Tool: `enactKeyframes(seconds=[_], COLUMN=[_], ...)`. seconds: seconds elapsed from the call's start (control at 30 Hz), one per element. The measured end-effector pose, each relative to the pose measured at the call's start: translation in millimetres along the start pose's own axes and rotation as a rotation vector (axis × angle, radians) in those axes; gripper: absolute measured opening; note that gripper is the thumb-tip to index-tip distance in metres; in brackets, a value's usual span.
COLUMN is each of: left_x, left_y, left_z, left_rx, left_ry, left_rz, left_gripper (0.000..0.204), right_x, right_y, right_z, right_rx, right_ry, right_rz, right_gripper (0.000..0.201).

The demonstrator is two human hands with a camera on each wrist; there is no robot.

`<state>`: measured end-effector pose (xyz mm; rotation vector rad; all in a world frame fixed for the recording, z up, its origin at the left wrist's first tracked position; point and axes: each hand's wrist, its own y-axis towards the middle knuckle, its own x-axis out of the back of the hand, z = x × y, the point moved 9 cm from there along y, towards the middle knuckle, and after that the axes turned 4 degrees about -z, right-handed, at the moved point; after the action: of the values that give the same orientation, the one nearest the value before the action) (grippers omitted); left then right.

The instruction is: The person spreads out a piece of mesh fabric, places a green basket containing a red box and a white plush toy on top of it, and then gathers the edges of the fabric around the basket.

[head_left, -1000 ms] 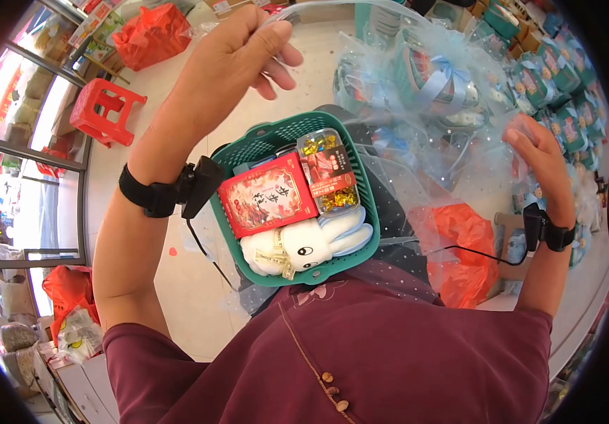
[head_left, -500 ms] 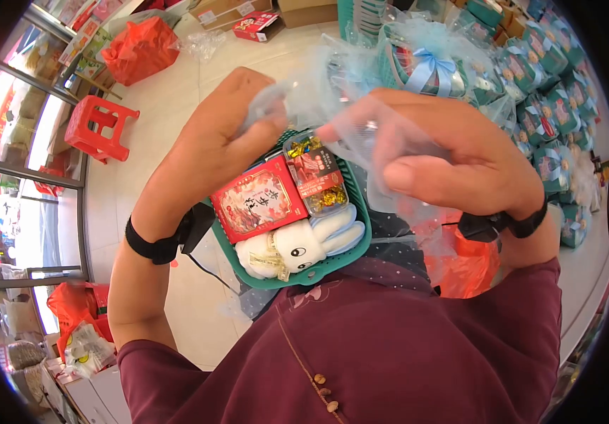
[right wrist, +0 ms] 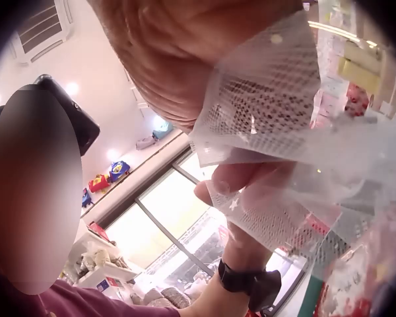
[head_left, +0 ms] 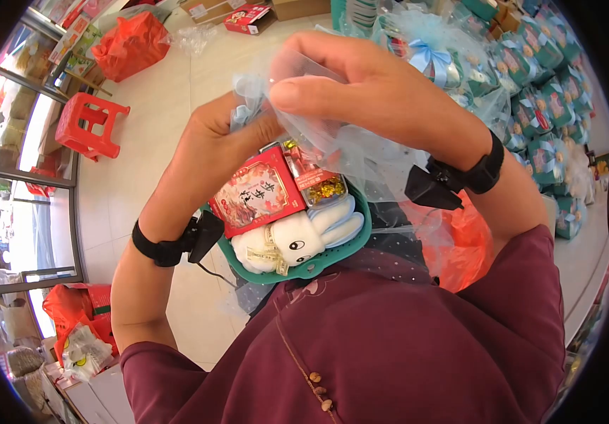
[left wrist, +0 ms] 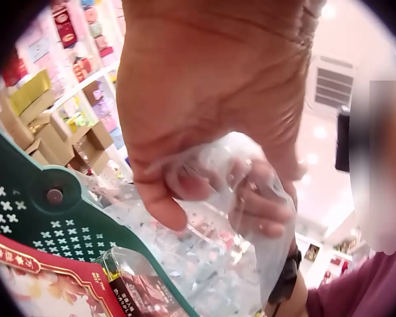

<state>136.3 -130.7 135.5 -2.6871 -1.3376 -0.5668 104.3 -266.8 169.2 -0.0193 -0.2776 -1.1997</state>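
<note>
A green plastic basket [head_left: 311, 270] sits on the person's lap. Inside lie a red printed box [head_left: 258, 194], a clear pack of gold-wrapped sweets [head_left: 327, 189] and a white plush rabbit [head_left: 290, 244] with blue ears. Over the basket's far end, the left hand [head_left: 216, 152] pinches a bunched part of sheer pale-blue netting [head_left: 371, 145] dotted with stars. Close beside it, the right hand [head_left: 357, 81] grips another part of that netting between thumb and fingers. In the right wrist view, a mesh layer [right wrist: 264, 86] drapes across the right hand, partly veiling its fingers.
Wrapped baskets with blue bows [head_left: 428, 63] stand at the far right, beside rows of green gift packs [head_left: 545, 113]. A red stool [head_left: 92, 126] and a red bag [head_left: 131, 46] are on the floor to the left. Another red bag [head_left: 460, 240] lies right of the lap.
The hands, wide apart a second ago, have come together over the basket's far end. The right hand swept left with the netting, which is now bunched between them; the left hand came down.
</note>
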Motion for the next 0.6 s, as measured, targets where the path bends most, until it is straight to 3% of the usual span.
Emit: enactKeyframes(seconds=[0.03, 0.13, 0.2, 0.27, 0.37, 0.4, 0.47, 0.53, 0.6], left_x=[4.7, 19.8, 20.8, 19.3, 13.3, 11.1, 6.5, 2.2, -4.8], left_y=[2.6, 5.2, 4.4, 4.4, 3.4, 1.9, -0.2, -1.1, -4.4], left_z=[2.5, 8.5, 9.2, 8.0, 8.6, 12.7, 15.4, 15.0, 12.8], left_rx=[0.014, 0.036, -0.042, -0.067, -0.017, -0.001, 0.020, 0.029, 0.004], left_ry=[-0.016, 0.013, -0.042, -0.071, -0.079, -0.079, -0.040, 0.043, 0.050], left_rz=[-0.045, -0.155, -0.147, -0.129, -0.095, -0.094, -0.065, -0.007, 0.039], left_gripper=[0.030, 0.019, 0.016, 0.016, 0.019, 0.020, 0.023, 0.026, 0.036], right_x=[5.6, 20.8, 25.2, 22.4, 12.1, 15.4, 18.6, 20.1, 21.6], right_y=[-3.8, -31.2, -53.5, -78.2, -109.8, -115.9, -108.6, -108.1, -111.8], right_z=[-2.9, -25.0, -74.3, -107.9, -131.1, -132.2, -104.5, -83.6, -69.3], right_rx=[-0.021, -0.004, -0.020, -0.124, -0.516, -0.545, -0.080, -0.025, -0.385], right_ry=[-0.008, -0.402, -0.520, -0.443, -0.317, -0.396, -0.506, -0.486, -0.330], right_rz=[-0.041, -0.076, 0.005, 0.066, 0.252, 0.243, 0.114, 0.047, 0.056], right_gripper=[0.053, 0.082, 0.098, 0.085, 0.060, 0.043, 0.041, 0.038, 0.035])
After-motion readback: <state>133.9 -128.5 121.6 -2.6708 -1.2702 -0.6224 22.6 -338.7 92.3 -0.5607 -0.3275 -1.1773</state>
